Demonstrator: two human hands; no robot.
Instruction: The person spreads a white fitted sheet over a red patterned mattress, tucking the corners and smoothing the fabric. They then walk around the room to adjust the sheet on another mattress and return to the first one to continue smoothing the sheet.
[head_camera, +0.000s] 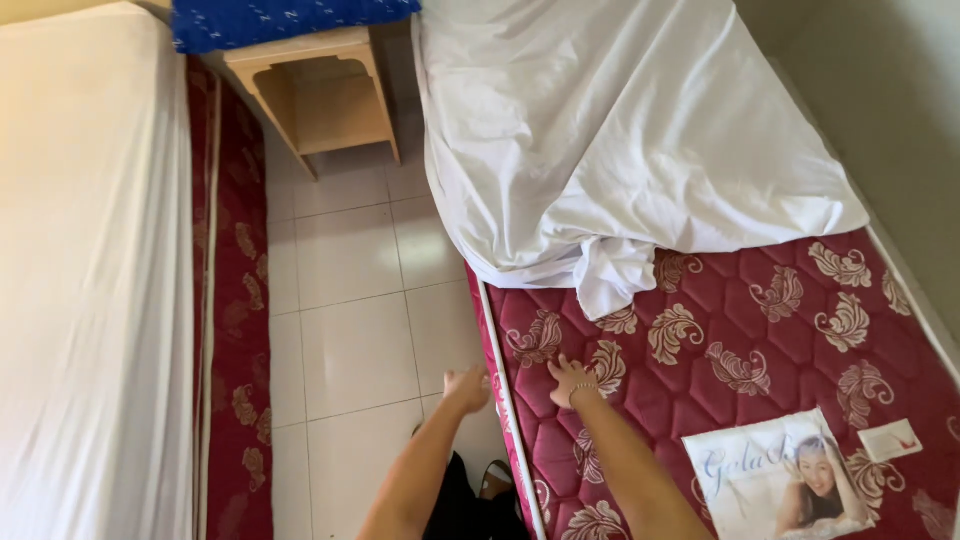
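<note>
Both hands reach forward, holding nothing. The right hand (571, 379) lies flat, fingers spread, on the red quilted mattress (740, 340); the left hand (467, 388) hovers loosely open just beside the mattress's edge, over the tiled floor (350, 300). Ahead of the right hand, nearer it than the left, the bunched white sheet (620, 150) covers the mattress's far half, its long axis running away from the hands.

Soft daylight, mild glare on the floor tiles (350, 300), sharp focus, edges slightly bowed.

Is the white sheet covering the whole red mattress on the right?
No, the white sheet covers only the far part; the near end of the red mattress lies bare under the right hand.
</note>
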